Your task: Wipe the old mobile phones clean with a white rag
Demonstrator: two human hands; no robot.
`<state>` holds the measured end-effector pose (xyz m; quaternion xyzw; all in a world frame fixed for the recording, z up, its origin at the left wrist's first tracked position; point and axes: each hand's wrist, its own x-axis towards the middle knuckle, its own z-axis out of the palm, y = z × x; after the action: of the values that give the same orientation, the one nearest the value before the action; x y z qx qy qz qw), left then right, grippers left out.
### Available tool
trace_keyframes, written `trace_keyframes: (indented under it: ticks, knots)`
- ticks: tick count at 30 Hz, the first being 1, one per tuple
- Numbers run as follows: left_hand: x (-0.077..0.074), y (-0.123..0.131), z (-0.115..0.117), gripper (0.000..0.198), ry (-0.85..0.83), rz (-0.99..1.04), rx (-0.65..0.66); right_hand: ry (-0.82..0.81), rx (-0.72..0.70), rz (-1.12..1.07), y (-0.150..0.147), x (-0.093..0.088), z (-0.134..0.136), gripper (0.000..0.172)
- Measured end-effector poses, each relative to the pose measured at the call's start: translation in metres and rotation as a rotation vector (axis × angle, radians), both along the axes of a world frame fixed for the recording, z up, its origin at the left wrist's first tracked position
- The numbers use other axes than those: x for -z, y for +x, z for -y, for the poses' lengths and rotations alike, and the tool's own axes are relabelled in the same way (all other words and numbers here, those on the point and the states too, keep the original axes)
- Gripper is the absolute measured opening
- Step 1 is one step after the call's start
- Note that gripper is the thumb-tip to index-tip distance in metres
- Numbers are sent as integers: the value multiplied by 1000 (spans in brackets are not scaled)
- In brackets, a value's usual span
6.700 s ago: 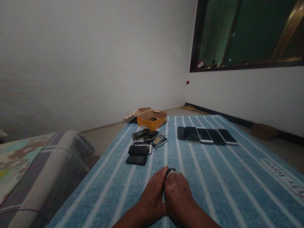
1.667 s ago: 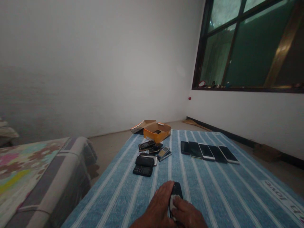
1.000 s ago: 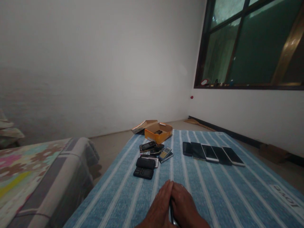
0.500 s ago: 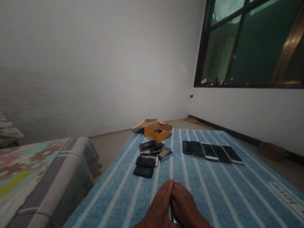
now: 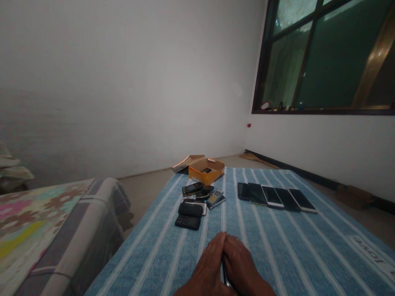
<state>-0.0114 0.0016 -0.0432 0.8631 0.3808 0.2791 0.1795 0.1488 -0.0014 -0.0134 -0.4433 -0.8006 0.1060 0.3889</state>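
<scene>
Blue-striped cloth (image 5: 277,246): left hand (image 5: 206,269) and right hand (image 5: 243,271), well this side of the orange box (image 5: 206,170), clasp a dark slim thing (image 5: 224,276). Likely mid-handling; release needs palms parted.

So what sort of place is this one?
Likely a plain room in a home: bare white walls, a large dark-framed window, and a floral-covered mattress beside a blue white-striped cloth laid with mobile phones.
</scene>
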Motion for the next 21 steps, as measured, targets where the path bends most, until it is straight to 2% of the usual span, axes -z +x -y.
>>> trace_keyframes:
  ticks: [4, 10, 15, 18, 21]
  knots:
    - [0, 0, 0, 138, 7, 4, 7, 13, -63, 13, 2, 0, 0, 34]
    - [3, -1, -3, 141, -40, 8, 26, 57, 117, 10, 2, 6, -2, 29]
    - [6, -1, -3, 138, -51, -12, 4, 134, 97, 26, 5, 10, 1, 38]
    - [1, 0, -2, 136, -85, -38, -11, 116, 176, 66, 8, 12, -2, 34]
    - [-6, 1, 0, 131, -70, -41, 6, 146, 258, 108, 11, 20, -5, 36]
